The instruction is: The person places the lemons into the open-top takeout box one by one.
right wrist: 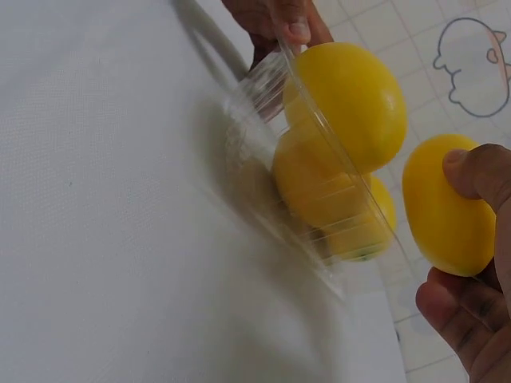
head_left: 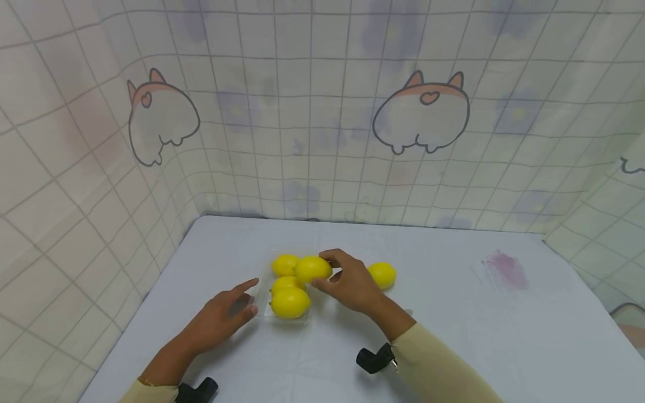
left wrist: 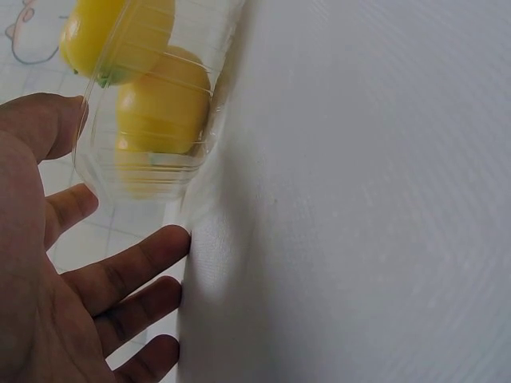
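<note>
A clear plastic container (head_left: 301,320) sits left of the table's middle, with several yellow lemons (head_left: 290,303) in it. Between thumb and fingers my right hand (head_left: 354,284) holds another lemon (head_left: 313,270) over the container's right side; the right wrist view shows this lemon (right wrist: 449,209) pinched beside the rim. At the container's left side is my left hand (head_left: 219,319), its fingers spread. In the left wrist view the thumb (left wrist: 60,126) touches or nearly touches the clear wall, and the other fingers are loosely extended.
One more lemon (head_left: 383,275) lies on the white table (head_left: 453,313), behind the right hand. A pinkish patch (head_left: 506,270) marks the table at the right. Tiled-pattern cloth (head_left: 322,184) with cartoon drawings hangs behind and on both sides.
</note>
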`<act>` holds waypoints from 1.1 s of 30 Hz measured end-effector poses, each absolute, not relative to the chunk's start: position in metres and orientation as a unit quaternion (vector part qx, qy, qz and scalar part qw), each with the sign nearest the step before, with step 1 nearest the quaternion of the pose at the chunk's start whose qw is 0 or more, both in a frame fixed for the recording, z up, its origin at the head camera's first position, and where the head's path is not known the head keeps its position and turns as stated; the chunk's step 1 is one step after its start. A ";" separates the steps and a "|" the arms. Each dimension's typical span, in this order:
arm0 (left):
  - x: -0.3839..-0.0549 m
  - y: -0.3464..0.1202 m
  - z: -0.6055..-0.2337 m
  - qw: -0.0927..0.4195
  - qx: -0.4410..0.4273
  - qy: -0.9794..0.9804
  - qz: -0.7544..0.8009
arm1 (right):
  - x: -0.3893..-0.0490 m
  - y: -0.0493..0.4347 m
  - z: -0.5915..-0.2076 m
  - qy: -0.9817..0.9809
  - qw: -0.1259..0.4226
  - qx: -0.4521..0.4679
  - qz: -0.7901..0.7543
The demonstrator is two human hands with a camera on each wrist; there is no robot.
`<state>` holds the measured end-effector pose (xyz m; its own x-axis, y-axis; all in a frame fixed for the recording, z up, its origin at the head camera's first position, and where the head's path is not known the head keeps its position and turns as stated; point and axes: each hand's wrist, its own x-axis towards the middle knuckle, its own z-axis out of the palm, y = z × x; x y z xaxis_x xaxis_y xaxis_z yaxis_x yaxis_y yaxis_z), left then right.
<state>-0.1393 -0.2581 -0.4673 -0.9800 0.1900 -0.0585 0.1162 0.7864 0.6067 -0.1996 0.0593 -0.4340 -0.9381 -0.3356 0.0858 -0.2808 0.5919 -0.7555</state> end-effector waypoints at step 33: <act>-0.137 -0.257 -0.467 0.052 0.080 0.945 0.314 | -0.199 0.052 -0.437 0.901 0.059 -0.191 -0.386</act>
